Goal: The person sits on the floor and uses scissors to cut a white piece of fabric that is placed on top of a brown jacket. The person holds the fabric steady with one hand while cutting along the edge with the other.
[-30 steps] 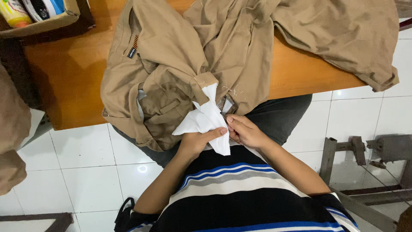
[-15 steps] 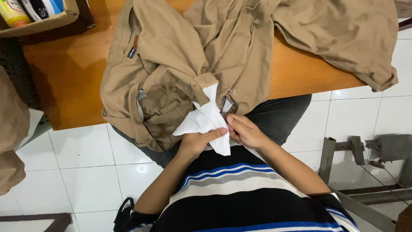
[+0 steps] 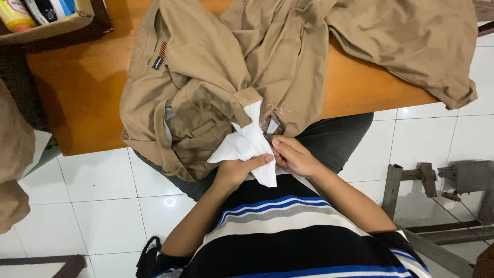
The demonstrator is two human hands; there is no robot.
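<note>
The left hand [image 3: 241, 170] is clamped on a white pocket lining [image 3: 247, 146], thumb lying across the cloth, while the right hand [image 3: 294, 155] sits just beside it at 3 o'clock, fingers pinched together on the lining's edge where it meets the tan fabric; what, if anything, lies between those fingertips is too small to tell. The lining is turned out of a pair of khaki trousers [image 3: 231, 77], which spread from 12 o'clock of the hands over the edge of the orange tabletop [image 3: 77, 92] and down onto the person's lap. Loose pale threads show on the cloth at 1 o'clock of the hands. By my judgement the step in hand is working at the seam of the pulled-out pocket, and the next move calls for a steady hold with the left hand so the right can pick finely at that edge. A cardboard box [image 3: 46, 25] sits at 10 o'clock. Against the frame 0.5 s earlier, both hands and the lining have kept their places.
</note>
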